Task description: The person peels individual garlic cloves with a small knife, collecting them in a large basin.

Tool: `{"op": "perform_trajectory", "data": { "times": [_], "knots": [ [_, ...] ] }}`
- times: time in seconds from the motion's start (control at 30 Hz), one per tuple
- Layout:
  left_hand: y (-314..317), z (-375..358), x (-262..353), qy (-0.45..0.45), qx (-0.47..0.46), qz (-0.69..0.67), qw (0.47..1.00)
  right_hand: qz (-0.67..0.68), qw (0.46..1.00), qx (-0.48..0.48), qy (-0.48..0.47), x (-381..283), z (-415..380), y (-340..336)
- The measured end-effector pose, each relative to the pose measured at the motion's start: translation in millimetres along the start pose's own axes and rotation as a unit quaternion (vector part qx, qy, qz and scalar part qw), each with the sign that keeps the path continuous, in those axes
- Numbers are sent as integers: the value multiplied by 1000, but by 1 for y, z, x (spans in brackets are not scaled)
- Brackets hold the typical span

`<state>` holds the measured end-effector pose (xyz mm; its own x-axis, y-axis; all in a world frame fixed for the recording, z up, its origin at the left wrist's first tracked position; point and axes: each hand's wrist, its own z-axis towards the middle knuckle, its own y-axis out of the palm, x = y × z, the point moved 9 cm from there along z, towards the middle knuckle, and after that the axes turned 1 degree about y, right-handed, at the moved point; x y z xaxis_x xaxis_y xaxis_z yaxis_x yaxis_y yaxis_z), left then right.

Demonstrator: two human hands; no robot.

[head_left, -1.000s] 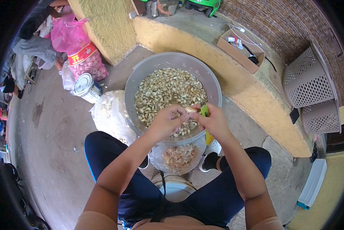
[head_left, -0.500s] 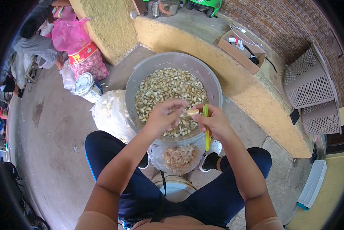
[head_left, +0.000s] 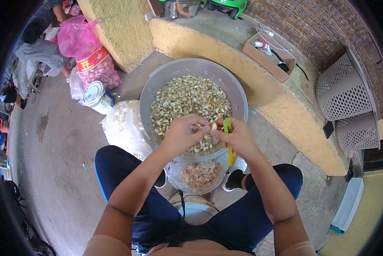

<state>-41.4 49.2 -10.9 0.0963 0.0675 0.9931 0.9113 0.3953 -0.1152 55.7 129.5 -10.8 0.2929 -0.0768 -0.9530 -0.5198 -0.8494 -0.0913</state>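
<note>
Right hand (head_left: 235,135) gripping knife (head_left: 228,128) and clove (head_left: 213,126), left hand (head_left: 186,134) pinching at clove, both over tub (head_left: 239,89), peelings (head_left: 200,176) at six o'clock, bag (head_left: 122,123) at eight.

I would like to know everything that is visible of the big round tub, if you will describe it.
The tub is wide, round and grey, apparently plastic, with smooth sloping walls and a raised rim. It stands upright, holding many pale cloves, seemingly in water. A white bag lies against its left side. The left hand and right hand are over its near part; whether they touch it is unclear.
</note>
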Motion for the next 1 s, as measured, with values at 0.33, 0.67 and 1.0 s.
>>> {"op": "perform_trajectory", "data": {
  "times": [0.33, 0.67, 1.0],
  "knots": [
    [6, 0, -8, -82, -26, -65, 994, -265, 943, 83, -185, -34, -10, 0],
    [4, 5, -10, 4, -5, -127, 992, -173, 972, 69, -145, -23, -6, -1],
    [-1, -3, 15, 136, 78, 165, 974, -87, 988, 81, -95, 5, 2, 1]
  ]
}}
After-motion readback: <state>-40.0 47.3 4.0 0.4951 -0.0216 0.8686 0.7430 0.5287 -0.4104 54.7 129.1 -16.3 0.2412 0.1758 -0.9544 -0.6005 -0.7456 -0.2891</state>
